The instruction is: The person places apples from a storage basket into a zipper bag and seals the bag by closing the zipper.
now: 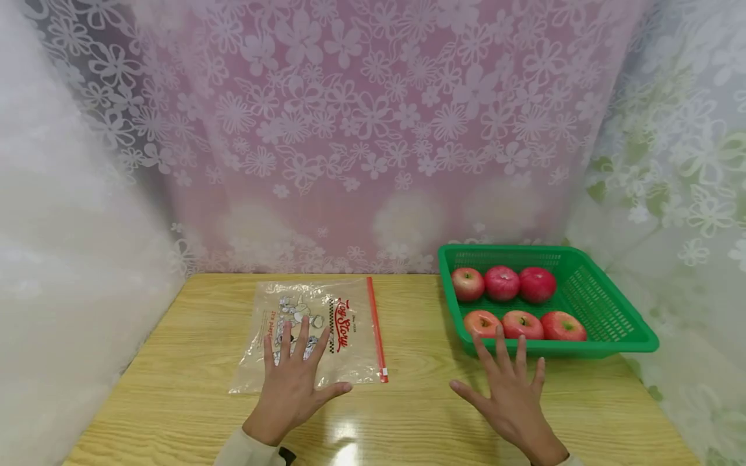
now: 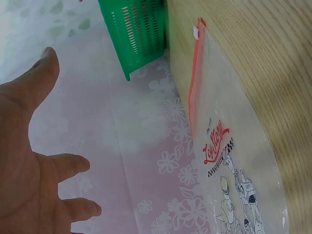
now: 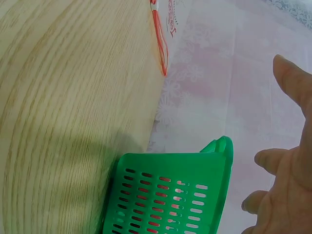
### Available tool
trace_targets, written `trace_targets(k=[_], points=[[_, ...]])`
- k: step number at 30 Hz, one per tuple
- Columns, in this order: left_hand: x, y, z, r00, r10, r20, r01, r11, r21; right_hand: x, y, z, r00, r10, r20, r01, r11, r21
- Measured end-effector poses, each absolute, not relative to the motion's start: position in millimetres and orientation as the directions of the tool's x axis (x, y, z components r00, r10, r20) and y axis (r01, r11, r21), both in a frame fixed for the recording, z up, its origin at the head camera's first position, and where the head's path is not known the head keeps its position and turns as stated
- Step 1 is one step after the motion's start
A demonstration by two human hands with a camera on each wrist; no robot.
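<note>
My left hand [image 1: 293, 388] hovers with fingers spread over the near part of a clear zip bag [image 1: 358, 323]. The bag lies flat, printed with cartoon figures and red lettering, its red slider strip [image 1: 375, 330] along the right side. In the left wrist view, a gap shows between the hand [image 2: 29, 161] and the bag [image 2: 234, 146]. Fingers spread and holding nothing, my right hand [image 1: 513, 401] is in front of a green plastic basket [image 1: 612, 317]. Several red apples [image 1: 502, 283] sit in two rows inside; the fingertips overlap the basket's near rim in the head view.
A wood-grain table [image 1: 408, 414] bears the bag on the left and the basket on the right. Behind it hangs a pink curtain with white flowers [image 1: 373, 129]. Pale curtains [image 1: 688, 226] flank both sides.
</note>
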State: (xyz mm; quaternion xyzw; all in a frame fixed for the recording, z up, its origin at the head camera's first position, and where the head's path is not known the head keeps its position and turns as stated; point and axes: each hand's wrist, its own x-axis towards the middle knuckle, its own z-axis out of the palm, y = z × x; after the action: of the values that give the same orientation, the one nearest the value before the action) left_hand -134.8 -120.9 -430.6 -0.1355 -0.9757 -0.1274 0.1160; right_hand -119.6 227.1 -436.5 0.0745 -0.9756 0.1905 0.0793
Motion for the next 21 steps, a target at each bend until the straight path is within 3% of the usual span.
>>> trace_targets(k=[12,21], points=[[-134,-116,-431,-0.917,0.261,0.302,0.33,0.921,0.206,-117,226,-436,-0.967,-0.144,0.208,-0.218,0.893,-0.394],[-144,-106,-439,-0.9,0.318,0.298,0.392,0.889,0.237,-112,217,-446,-0.912,-0.18,0.368,-0.358,0.789,-0.5]])
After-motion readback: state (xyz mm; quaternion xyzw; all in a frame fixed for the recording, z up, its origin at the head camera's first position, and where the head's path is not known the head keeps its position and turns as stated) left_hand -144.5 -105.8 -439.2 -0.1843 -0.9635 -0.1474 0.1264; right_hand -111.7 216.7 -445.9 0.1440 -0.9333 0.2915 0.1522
